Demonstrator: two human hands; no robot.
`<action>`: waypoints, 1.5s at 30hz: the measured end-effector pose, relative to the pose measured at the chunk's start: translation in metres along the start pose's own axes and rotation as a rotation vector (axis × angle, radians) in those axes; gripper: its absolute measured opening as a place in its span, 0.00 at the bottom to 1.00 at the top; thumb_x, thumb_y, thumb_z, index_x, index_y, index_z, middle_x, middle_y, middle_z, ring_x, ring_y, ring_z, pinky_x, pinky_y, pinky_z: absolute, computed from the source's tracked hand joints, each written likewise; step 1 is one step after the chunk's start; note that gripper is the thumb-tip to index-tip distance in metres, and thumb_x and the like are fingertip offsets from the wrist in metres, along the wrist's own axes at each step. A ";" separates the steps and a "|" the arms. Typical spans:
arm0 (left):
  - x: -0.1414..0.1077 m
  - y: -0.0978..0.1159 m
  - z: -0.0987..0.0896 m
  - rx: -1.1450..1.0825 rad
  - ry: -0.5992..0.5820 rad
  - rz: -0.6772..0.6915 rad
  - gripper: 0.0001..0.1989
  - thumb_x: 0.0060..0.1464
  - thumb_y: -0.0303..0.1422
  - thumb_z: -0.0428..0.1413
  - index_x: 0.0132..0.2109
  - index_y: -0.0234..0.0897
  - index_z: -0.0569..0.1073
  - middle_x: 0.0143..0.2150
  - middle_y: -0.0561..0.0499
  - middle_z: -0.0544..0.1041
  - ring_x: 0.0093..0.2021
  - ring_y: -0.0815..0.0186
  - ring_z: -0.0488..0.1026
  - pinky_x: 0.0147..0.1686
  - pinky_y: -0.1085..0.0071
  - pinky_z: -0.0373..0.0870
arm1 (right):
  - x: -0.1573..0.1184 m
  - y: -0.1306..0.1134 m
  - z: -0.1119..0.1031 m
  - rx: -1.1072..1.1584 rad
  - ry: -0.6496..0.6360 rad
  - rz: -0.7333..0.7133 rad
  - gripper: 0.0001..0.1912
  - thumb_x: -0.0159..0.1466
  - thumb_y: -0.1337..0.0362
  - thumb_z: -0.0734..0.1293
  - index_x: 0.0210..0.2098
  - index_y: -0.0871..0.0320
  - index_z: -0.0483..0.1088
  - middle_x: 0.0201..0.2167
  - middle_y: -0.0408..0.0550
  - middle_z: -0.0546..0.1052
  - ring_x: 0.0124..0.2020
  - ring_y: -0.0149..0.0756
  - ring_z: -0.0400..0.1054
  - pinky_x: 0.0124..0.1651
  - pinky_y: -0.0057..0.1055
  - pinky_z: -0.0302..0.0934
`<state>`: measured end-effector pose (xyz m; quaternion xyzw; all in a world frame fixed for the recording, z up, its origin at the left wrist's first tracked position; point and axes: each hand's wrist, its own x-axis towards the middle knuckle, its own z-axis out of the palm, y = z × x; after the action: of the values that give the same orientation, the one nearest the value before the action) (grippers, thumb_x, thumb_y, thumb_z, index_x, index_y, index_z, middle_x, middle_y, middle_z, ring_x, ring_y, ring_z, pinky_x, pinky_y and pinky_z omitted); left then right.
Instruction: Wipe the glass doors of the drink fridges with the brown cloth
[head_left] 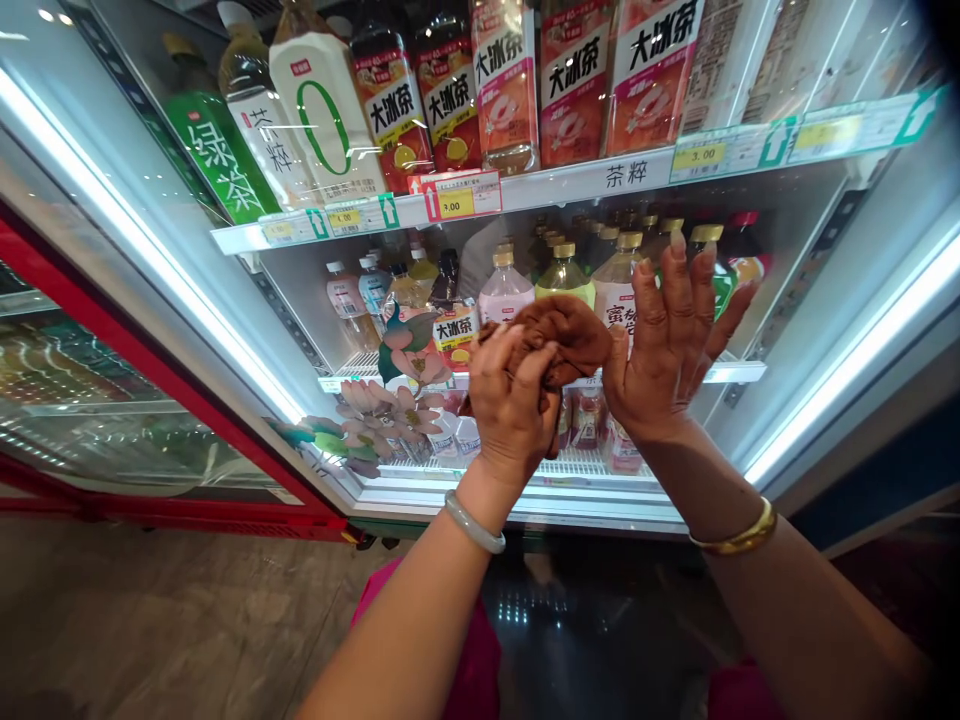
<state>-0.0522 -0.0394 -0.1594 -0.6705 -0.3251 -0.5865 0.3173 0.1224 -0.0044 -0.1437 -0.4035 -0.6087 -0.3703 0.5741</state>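
A crumpled brown cloth (574,340) is bunched in my left hand (514,390), whose fingers are closed on it. Just to the right, my right hand (667,340) is raised with its fingers stretched and spread, and nothing is in it. Its thumb is close to the cloth's edge; whether they touch I cannot tell. Both hands are in front of the glass door of a lit drinks cooler, with flower decals (390,415) on the pane to the left. My left wrist wears a pale bangle (474,522), my right a gold one (739,530).
Behind the glass, an upper shelf (555,185) with price tags carries large tea bottles (386,100). Smaller bottles (506,285) stand on the shelf below. A red-framed cooler (225,400) adjoins at the left. Grey-brown floor (187,610) shows at the lower left.
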 end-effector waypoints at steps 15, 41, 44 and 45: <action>-0.033 -0.034 -0.037 0.112 -0.130 -0.026 0.20 0.58 0.27 0.59 0.57 0.42 0.75 0.62 0.41 0.73 0.67 0.52 0.67 0.69 0.48 0.63 | -0.014 -0.001 -0.009 -0.010 -0.144 0.054 0.36 0.72 0.61 0.60 0.76 0.46 0.45 0.77 0.48 0.52 0.79 0.49 0.39 0.77 0.64 0.32; -0.047 0.005 -0.012 0.106 -0.216 0.100 0.17 0.61 0.32 0.61 0.56 0.45 0.78 0.56 0.44 0.80 0.61 0.56 0.71 0.67 0.57 0.60 | -0.045 0.009 -0.036 0.038 -0.261 -0.108 0.40 0.70 0.65 0.65 0.76 0.46 0.46 0.78 0.46 0.49 0.79 0.44 0.39 0.79 0.57 0.40; -0.051 0.018 -0.005 0.133 -0.214 0.108 0.14 0.61 0.29 0.60 0.54 0.44 0.78 0.53 0.45 0.81 0.59 0.56 0.73 0.66 0.58 0.61 | -0.049 0.012 -0.042 0.051 -0.278 -0.122 0.39 0.70 0.66 0.66 0.76 0.46 0.48 0.77 0.46 0.50 0.79 0.45 0.41 0.79 0.57 0.43; -0.055 0.025 -0.001 0.132 -0.230 0.121 0.13 0.61 0.29 0.61 0.53 0.43 0.78 0.53 0.45 0.81 0.58 0.56 0.73 0.66 0.58 0.61 | -0.051 0.013 -0.044 0.056 -0.284 -0.128 0.39 0.70 0.67 0.66 0.76 0.46 0.48 0.77 0.46 0.51 0.79 0.44 0.42 0.79 0.56 0.44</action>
<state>-0.0385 -0.0583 -0.2153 -0.7294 -0.3560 -0.4629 0.3564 0.1528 -0.0424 -0.1917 -0.3959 -0.7183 -0.3284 0.4685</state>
